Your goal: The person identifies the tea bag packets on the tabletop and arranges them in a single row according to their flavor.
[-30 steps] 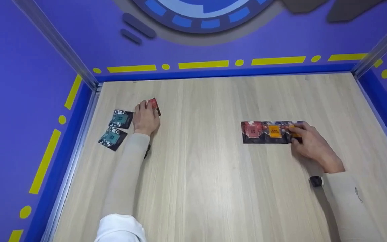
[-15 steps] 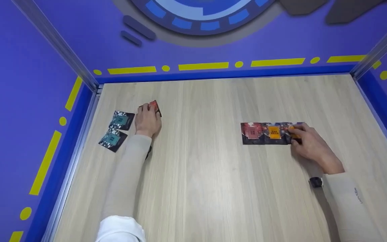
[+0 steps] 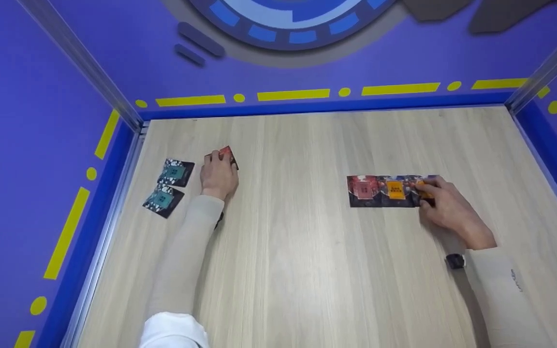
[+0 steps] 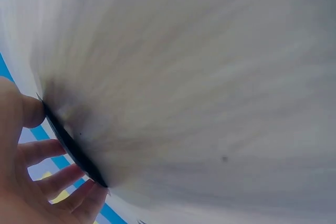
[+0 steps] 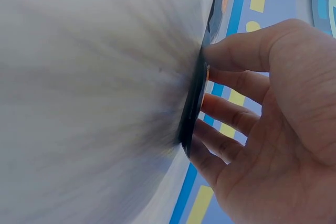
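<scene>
On the left of the table in the head view, my left hand [image 3: 219,176] lies over a small red-and-black sachet [image 3: 226,152], covering most of it. The left wrist view shows thumb and fingers at the dark edges of this sachet [image 4: 73,145], close to the tabletop. My right hand [image 3: 452,209] holds an orange-and-dark sachet at the right end of a row, its thumb and fingers round the sachet's edge [image 5: 194,106] in the right wrist view. Beside it in the row lie another orange sachet [image 3: 395,190] and a red one [image 3: 364,190].
Two teal-and-black sachets lie left of my left hand, one farther back [image 3: 175,172] and one nearer [image 3: 164,200], overlapping at their corners. The wooden table [image 3: 288,232] is bounded by blue-purple panels [image 3: 298,72] at the back and both sides.
My left hand has slid a little to the right with the red sachet, away from the teal pair. The right hand and the row have stayed in place.
</scene>
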`<state>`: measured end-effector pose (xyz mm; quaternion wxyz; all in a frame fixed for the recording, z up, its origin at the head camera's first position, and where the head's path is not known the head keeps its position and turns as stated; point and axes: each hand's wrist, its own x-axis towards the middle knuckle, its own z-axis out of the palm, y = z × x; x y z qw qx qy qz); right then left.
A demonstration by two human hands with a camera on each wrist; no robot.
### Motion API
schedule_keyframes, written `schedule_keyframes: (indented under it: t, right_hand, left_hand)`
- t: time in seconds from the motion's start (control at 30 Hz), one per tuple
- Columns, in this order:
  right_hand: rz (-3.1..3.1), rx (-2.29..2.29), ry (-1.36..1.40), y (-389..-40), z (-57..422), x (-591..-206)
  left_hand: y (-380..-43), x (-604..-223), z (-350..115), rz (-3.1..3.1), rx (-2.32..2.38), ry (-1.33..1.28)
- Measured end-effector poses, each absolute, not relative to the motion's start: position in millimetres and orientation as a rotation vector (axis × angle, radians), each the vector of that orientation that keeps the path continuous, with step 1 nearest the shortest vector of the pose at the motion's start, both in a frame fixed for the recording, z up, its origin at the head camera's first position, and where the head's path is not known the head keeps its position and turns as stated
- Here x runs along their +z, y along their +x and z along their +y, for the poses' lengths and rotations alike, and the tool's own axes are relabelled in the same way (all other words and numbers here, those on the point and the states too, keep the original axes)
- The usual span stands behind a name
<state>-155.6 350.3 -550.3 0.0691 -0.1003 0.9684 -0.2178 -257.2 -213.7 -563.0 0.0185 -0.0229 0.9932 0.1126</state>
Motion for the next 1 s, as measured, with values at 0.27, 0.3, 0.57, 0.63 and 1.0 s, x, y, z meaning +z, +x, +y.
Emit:
schedule_keyframes:
  t: [0.27, 0.3, 0.57, 0.63, 1.0]
  right_hand:
    - [2.925, -0.652, -0.321, -157, 352, -550]
    - [2.927, -0.65, -0.318, -157, 352, -550]
    - [2.912, -0.648, -0.282, -158, 351, -550]
    - [2.91, -0.653, -0.279, -157, 351, -550]
    - [2.903, -0.645, -0.293, -156, 351, -550]
  left_hand:
    - [-255, -562, -200, 3.072, 0.295, -0.045]
    - [-254, -562, -198, 3.07, 0.29, -0.042]
    - [-250, -562, -177, 3.076, 0.206, 0.005]
    - [-249, -563, -172, 3.079, 0.199, 0.021]
    - [-239, -563, -142, 3.082, 0.231, 0.136]
